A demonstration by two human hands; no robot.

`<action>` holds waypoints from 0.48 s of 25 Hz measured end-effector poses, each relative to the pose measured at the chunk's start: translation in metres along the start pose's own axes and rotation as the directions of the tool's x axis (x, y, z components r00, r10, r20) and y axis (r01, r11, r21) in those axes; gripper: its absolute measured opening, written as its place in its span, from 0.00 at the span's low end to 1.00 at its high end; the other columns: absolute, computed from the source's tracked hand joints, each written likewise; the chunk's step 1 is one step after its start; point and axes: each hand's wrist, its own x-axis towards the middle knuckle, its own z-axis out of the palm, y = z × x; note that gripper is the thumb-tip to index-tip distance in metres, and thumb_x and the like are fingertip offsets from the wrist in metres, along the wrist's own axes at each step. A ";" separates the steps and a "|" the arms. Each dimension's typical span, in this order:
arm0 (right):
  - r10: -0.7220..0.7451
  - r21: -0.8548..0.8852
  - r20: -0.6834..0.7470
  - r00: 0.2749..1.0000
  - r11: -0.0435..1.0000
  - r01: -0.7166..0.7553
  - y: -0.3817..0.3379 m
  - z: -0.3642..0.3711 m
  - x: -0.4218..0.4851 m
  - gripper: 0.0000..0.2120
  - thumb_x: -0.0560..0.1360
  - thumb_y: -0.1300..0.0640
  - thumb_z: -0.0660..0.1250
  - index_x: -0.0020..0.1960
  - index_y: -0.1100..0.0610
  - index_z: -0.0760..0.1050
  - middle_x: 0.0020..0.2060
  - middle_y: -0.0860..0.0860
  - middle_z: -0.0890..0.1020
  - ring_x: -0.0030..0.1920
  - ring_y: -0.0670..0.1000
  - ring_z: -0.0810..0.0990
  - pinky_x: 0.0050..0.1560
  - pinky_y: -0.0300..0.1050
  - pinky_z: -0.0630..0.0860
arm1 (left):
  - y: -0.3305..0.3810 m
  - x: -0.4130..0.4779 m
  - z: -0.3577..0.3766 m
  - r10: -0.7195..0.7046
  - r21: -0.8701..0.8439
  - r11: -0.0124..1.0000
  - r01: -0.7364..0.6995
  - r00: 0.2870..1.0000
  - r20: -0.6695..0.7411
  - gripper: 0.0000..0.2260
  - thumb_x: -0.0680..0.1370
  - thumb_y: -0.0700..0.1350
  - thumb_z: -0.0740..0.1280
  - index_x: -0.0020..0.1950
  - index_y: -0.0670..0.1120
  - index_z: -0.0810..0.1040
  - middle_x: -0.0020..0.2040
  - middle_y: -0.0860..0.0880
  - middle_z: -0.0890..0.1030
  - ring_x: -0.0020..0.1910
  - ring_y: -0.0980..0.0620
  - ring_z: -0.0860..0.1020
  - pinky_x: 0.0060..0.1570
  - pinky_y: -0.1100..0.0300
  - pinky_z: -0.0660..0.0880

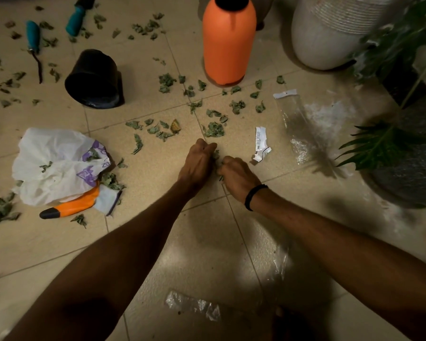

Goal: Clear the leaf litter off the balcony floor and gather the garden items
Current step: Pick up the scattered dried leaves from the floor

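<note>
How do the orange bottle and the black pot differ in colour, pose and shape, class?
The orange bottle stands upright; the black pot lies tipped on its side. The bottle is bright orange with a dark cap; the pot is black all over. The bottle is tall; the pot is squat. Both rest on the tiled floor among scattered leaves.

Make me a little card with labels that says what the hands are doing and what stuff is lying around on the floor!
left hand: fingers curled round dry leaves
right hand: right beside it, gripping dry leaves too
loose leaves: scattered over the tiled floor
orange bottle: standing upright
black pot: lying on its side
white bag: crumpled, left of the hands
orange glove: partly under the bag
teal tools: two, far left
</note>
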 end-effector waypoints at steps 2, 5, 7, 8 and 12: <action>-0.054 0.006 -0.022 0.998 0.999 0.054 -0.003 0.005 -0.006 0.10 0.75 0.71 0.61 0.50 0.66 0.80 0.50 0.64 0.79 0.49 0.64 0.78 0.47 0.54 0.76 | -0.002 0.003 0.000 0.071 0.106 0.992 -0.073 0.997 0.023 0.09 0.83 0.44 0.59 0.60 0.44 0.76 0.57 0.46 0.74 0.52 0.54 0.70 0.51 0.62 0.66; -0.024 0.035 -0.030 0.999 0.999 0.025 -0.003 0.007 -0.004 0.09 0.76 0.69 0.60 0.48 0.65 0.79 0.49 0.63 0.79 0.49 0.63 0.77 0.46 0.53 0.75 | 0.001 0.001 0.003 0.107 0.190 0.976 -0.107 0.994 0.011 0.04 0.83 0.43 0.59 0.53 0.47 0.74 0.51 0.51 0.69 0.49 0.53 0.67 0.45 0.61 0.66; 0.051 0.038 -0.018 0.999 0.998 -0.050 -0.003 0.006 0.005 0.10 0.79 0.64 0.59 0.54 0.62 0.79 0.52 0.60 0.79 0.53 0.60 0.77 0.50 0.50 0.74 | 0.009 -0.001 0.003 0.030 0.107 0.994 -0.030 1.000 0.005 0.06 0.83 0.45 0.57 0.54 0.46 0.72 0.52 0.51 0.69 0.49 0.51 0.68 0.45 0.60 0.66; 0.122 0.088 -0.046 0.991 0.989 -0.118 -0.003 0.004 0.010 0.10 0.78 0.63 0.61 0.54 0.60 0.79 0.52 0.59 0.80 0.53 0.59 0.78 0.50 0.49 0.75 | 0.013 -0.002 0.004 0.015 0.099 0.995 -0.014 1.000 -0.010 0.07 0.84 0.45 0.56 0.55 0.45 0.71 0.53 0.49 0.69 0.50 0.50 0.68 0.47 0.58 0.67; 0.506 0.510 0.012 0.862 0.739 -0.441 0.009 -0.015 0.042 0.05 0.71 0.59 0.71 0.41 0.59 0.85 0.39 0.56 0.85 0.44 0.56 0.83 0.44 0.44 0.80 | 0.018 0.003 0.008 -0.116 -0.039 0.993 0.111 0.976 -0.182 0.08 0.83 0.44 0.57 0.60 0.42 0.70 0.55 0.44 0.72 0.49 0.46 0.71 0.44 0.56 0.70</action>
